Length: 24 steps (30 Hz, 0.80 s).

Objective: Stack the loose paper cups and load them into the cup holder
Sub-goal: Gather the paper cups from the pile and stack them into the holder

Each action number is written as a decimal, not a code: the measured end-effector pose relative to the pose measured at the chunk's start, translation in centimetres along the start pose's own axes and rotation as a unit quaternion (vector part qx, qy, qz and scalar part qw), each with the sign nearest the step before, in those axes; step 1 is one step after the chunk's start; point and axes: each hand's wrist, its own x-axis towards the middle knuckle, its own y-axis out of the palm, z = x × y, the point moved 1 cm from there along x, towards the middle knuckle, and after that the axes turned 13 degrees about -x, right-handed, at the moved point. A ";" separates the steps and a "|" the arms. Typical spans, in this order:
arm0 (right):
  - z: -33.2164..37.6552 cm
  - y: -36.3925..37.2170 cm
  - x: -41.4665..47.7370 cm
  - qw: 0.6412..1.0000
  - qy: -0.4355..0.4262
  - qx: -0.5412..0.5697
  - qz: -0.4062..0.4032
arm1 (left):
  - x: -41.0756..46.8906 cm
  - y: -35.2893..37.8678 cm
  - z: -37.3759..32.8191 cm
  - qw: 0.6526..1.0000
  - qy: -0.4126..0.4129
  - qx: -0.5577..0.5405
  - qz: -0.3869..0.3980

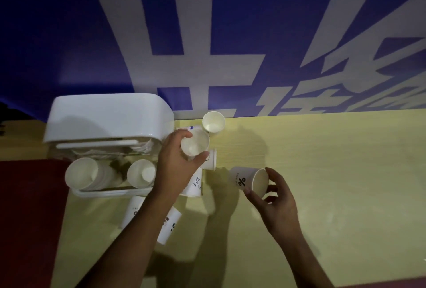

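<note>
Where the red surface (30, 218) at the far left gives way to the pale yellow worktop (322, 172), the items stand as follows, left to right.

Cup holder (108, 121): white, with a rounded top, far left on the worktop against the wall. Its near tray carries a nested row of cups (80, 173) on the left, mouth toward the camera, and a second cup (140, 172) on the right.

Two printed cups (170, 223): lying on their sides near the tray's front edge, partly covered by the left forearm.

Left hand (175, 168): just right of the holder, fingers and thumb clamped around the rim of a white cup (194, 142), held mouth up above the worktop.

Cup with a small drawing (196, 184): on its side, under and just near of the left hand.

Small cup (211, 160): on its side, just right of the left thumb.

Upright cup (213, 121): far side of the worktop by the wall, mouth open to the camera, just beyond the held cup.

Cup marked with a percent sign (249, 180): tilted on its side, mouth to the right, gripped at the rim by the right hand (276, 200), fingers closed on it from the right. Whether it touches the worktop cannot be told.

Wall banner (230, 34): blue with large white characters, behind everything.

The two hands are apart, each holding its own cup.
</note>
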 end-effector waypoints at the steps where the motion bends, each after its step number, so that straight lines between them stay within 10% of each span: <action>1: 1.0 0.4 -0.5 1.000 -0.009 0.002 -0.004 | -1.0 -1.2 -0.4 1.000 -0.016 -0.017 0.002; 24: 16.9 17.7 -4.8 0.957 -0.267 -0.110 0.023 | -10.7 -23.4 7.8 0.997 -0.021 -0.067 -0.032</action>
